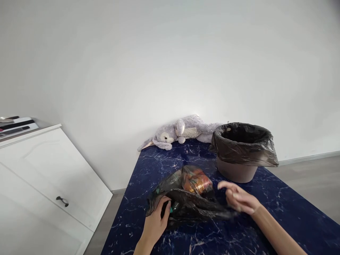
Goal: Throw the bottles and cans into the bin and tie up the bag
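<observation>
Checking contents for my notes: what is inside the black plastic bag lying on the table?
The black plastic bag shows a shiny orange-red package through its film, and something teal beside the left hand. Dark folds cover the rest, so other contents cannot be identified.

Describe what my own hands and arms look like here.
Your left hand and right hand are both ungloved, with slender fingers. The forearms are bare as far as they show, with no sleeves in view. The right hand's fingers look slightly blurred.

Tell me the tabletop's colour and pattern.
The tabletop is dark blue with thin whitish, marble-like veins, showing best in the head view.
</observation>
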{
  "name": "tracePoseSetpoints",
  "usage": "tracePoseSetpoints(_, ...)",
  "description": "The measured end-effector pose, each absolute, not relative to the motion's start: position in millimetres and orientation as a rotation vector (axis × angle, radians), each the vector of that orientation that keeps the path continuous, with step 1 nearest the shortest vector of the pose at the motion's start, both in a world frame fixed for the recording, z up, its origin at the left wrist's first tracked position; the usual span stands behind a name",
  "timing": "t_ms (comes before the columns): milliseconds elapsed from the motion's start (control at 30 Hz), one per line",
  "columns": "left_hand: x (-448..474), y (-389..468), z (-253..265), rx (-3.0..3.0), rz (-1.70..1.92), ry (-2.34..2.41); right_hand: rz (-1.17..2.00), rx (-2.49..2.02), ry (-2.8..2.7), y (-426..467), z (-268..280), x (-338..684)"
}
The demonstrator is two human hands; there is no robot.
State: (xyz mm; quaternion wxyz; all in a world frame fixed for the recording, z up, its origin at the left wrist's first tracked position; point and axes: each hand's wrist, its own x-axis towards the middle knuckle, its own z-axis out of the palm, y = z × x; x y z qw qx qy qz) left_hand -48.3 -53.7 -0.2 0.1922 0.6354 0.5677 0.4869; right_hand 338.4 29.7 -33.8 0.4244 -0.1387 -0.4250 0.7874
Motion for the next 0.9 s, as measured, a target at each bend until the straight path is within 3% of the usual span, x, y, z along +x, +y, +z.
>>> tracePoseSetpoints(133,-53.2,-53.0,-10.2,1.776,1.300,1.590,1.601,-0.453,-0.745,56.0,-22.8,341.4)
tracePoseSetpoints(367,-62.2,-48.8,-29.5,1.943,1.361,1.597,1.744,-0.537,-0.936,47.8,-19.0,306.8)
tracePoseSetpoints(567,-61.3,-46.6,-32.0,1.917,1.324,1.605,1.633,-0.629,-0.934,52.2,-26.0,303.8)
tracePoseSetpoints(900,-51.0,-50.2,16.6,1.755,1.375,1.657,1.721,-0.646,-0.859,48.2,-31.3,300.1)
